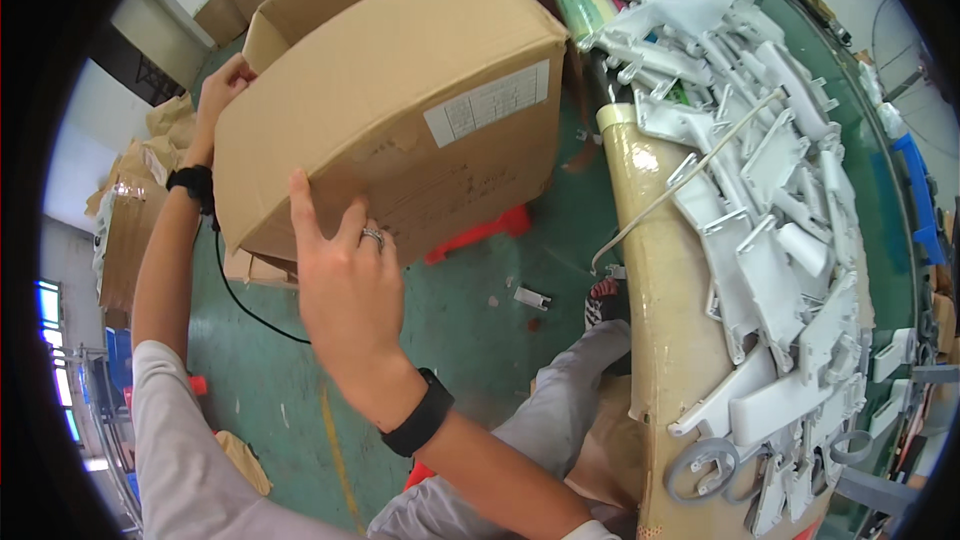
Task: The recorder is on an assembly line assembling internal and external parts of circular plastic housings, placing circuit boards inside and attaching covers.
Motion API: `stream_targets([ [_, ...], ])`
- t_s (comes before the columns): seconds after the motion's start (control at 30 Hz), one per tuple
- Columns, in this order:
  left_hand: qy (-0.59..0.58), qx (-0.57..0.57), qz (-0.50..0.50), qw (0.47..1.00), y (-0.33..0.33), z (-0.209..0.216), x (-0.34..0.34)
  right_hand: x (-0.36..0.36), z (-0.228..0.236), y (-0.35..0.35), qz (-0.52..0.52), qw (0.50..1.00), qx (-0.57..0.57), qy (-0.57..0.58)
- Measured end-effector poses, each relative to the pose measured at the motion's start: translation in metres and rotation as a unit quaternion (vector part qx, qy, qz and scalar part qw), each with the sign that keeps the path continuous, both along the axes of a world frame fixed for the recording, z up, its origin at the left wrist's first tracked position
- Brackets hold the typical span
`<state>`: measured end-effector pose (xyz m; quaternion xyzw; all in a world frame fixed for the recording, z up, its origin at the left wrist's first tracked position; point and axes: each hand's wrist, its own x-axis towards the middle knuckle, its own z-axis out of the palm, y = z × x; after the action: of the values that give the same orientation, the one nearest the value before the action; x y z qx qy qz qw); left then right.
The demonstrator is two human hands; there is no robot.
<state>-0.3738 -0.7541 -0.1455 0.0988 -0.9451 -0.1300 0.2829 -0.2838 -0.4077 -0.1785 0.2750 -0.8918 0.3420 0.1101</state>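
A large brown cardboard box (400,70) stands tilted in front of me, its top open at the far side and a white printed label (487,103) on the side toward my right. My left hand (226,85) curls its fingers over the box's far-left edge; the fingertips are partly hidden. Against the lower near side of the box rests my right hand (350,285), its index and middle fingers stretched out and apart. A ring sits on one of its fingers, and both wrists wear black bands. No thing shows in the right hand.
To my right, a table with a taped cardboard edge (650,290) carries a heap of white plastic parts (770,200) and a thin pale cord (680,180). A red stool (480,232) shows under the box. One small white part (532,297) lies on the green floor. A black cable (250,302) trails from my left wrist.
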Motion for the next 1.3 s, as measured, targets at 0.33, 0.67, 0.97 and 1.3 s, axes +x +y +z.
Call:
stream_targets([
  [0.33, -0.105, -0.198, -0.156, 0.962, -0.004, 0.035, 0.014, -0.008, 0.013, 0.011, -0.02, 0.999, 0.038, -0.001],
  [0.67, -0.188, -0.443, -0.091, 0.872, -0.026, 0.014, 0.018, 0.043, 0.039, -0.035, -0.031, 0.973, -0.127, -0.189],
  [0.97, -0.196, -0.272, -0.107, 0.936, 0.045, 0.025, 0.101, -0.048, 0.045, 0.029, -0.079, 0.995, -0.026, -0.058],
  [1.3, -0.113, -0.107, -0.035, 0.987, 0.212, 0.019, 0.028, 0.05, 0.025, 0.019, -0.009, 0.989, -0.138, -0.047],
])
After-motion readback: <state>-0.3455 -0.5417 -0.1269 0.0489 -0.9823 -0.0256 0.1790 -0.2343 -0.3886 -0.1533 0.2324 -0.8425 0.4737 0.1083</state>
